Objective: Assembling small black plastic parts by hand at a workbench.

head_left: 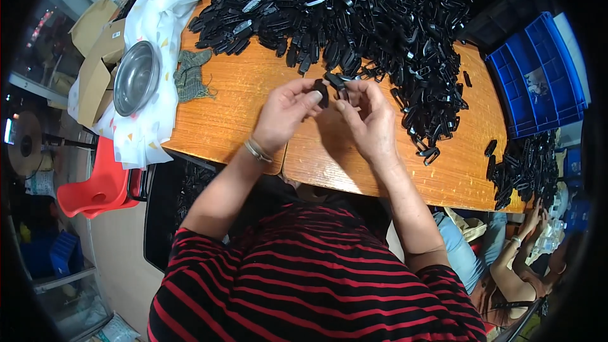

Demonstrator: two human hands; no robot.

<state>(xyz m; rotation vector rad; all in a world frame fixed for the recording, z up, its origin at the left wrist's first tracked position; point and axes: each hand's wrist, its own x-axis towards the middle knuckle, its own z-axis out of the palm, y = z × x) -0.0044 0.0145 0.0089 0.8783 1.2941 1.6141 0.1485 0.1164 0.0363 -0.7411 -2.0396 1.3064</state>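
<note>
Over the near half of the wooden table, both my hands work close together at chest height. My left hand [286, 111] pinches a small dark oval plastic part [322, 93] between thumb and fingers. Just beside it, my right hand [369, 116] is closed on a black clip-like plastic part [337, 82] with a shiny edge. The two parts are almost side by side; whether they touch I cannot tell. Beyond my hands spreads a large heap of similar black plastic parts [354, 16], some with glossy faces.
The wooden table [228, 95] carries a grey knitted glove [193, 76] and, at left, a metal bowl [137, 78] on white patterned sheeting. A blue crate [538, 82] stands at right, near another pile of parts [525, 164]. A red chair [101, 183] is at left; another person [506, 272] sits at lower right.
</note>
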